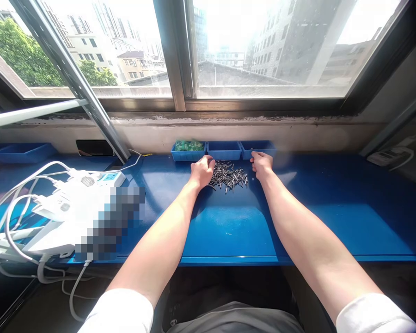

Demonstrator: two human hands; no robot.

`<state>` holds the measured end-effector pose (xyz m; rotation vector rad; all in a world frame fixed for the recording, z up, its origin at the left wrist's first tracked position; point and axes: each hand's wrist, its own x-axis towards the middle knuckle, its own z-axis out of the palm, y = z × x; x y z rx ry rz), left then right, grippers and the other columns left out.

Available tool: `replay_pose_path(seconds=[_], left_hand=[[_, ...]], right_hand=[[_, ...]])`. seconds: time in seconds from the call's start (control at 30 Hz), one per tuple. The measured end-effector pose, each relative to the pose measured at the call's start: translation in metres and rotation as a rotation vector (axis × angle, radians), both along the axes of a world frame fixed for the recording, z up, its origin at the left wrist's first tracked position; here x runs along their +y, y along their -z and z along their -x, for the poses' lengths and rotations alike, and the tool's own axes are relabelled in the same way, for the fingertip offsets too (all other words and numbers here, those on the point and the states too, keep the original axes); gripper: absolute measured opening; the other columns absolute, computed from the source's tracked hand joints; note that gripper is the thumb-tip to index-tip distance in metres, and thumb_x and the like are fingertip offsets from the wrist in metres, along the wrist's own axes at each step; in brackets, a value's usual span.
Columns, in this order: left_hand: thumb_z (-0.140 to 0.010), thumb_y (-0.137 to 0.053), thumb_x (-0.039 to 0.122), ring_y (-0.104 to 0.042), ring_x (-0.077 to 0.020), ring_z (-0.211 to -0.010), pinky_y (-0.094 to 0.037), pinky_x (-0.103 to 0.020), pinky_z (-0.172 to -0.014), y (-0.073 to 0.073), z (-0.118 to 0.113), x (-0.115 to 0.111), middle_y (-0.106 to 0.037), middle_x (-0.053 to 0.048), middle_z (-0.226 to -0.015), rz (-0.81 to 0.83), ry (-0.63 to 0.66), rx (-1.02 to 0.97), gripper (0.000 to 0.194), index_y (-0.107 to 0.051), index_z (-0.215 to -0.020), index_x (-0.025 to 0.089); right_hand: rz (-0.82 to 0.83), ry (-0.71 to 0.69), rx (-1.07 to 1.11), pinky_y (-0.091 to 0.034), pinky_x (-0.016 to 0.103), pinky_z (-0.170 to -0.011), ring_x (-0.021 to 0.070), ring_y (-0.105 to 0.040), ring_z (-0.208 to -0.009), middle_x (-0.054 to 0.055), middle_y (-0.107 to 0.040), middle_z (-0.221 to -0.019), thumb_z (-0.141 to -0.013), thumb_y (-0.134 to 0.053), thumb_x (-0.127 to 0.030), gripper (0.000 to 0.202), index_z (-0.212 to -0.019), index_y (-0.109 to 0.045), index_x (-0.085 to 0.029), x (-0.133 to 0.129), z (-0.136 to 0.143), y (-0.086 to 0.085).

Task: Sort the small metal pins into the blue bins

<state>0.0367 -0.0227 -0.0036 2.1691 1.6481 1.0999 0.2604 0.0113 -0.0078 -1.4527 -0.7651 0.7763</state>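
1. Pins (229, 177) lie piled on the desk (229, 231); they seem light, stiff, perhaps slippery, best pinched at the middle.
2. Left hand (201, 172) bends over the pile's left side; its grip I cannot tell.
3. Right hand (262, 164) is at the right bin (246, 154); whether clamped, I cannot tell.
4. Far, the left bin (189, 157) holds green pieces (189, 145).
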Motion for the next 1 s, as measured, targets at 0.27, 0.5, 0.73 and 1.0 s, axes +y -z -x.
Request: replay_pose_path(seconds=[0.27, 0.5, 0.73, 1.0], left_hand=[[-0.087, -0.044, 0.035, -0.058, -0.0216, -0.101, -0.043, -0.032, -0.091, 0.005, 0.003, 0.005, -0.065, -0.007, -0.106, -0.003, 0.018, 0.063, 0.03, -0.06, -0.107, 0.019], [-0.085, -0.043, 0.042, -0.053, -0.0254, -0.113, -0.039, -0.035, -0.098, 0.008, 0.003, 0.007, -0.059, -0.01, -0.122, 0.11, 0.035, 0.196, 0.043, -0.059, -0.116, 0.016], [-0.085, -0.043, 0.044, -0.049, -0.0235, -0.12, -0.035, -0.031, -0.103, 0.009, 0.001, 0.005, -0.057, -0.006, -0.127, 0.156, 0.106, 0.289, 0.042, -0.061, -0.116, 0.022], [-0.085, -0.045, 0.039, -0.055, -0.0247, -0.113, -0.04, -0.034, -0.098, 0.01, 0.002, 0.005, -0.063, -0.005, -0.119, 0.1, 0.137, 0.261, 0.035, -0.064, -0.11, 0.024]], right_hand=[[-0.031, -0.065, -0.329, -0.043, 0.022, -0.05, 0.0109, -0.053, -0.054, 0.003, -0.063, -0.065, -0.069, -0.058, -0.027, 0.017, -0.077, -0.068, -0.016, -0.009, 0.005, 0.001], [-0.032, -0.395, -0.786, -0.047, 0.026, -0.07, 0.0161, -0.062, -0.075, 0.002, -0.069, -0.081, -0.067, -0.062, -0.033, 0.021, -0.08, -0.072, -0.021, -0.023, 0.02, -0.003], [-0.055, -0.576, -0.935, -0.047, 0.025, -0.076, 0.0152, -0.062, -0.08, 0.002, -0.07, -0.086, -0.07, -0.063, -0.033, 0.021, -0.085, -0.072, -0.021, -0.028, 0.027, -0.002], [-0.149, -0.569, -0.984, -0.045, 0.026, -0.073, 0.0175, -0.061, -0.08, 0.004, -0.069, -0.086, -0.075, -0.059, -0.04, 0.023, -0.082, -0.072, -0.021, -0.031, 0.035, -0.001]])
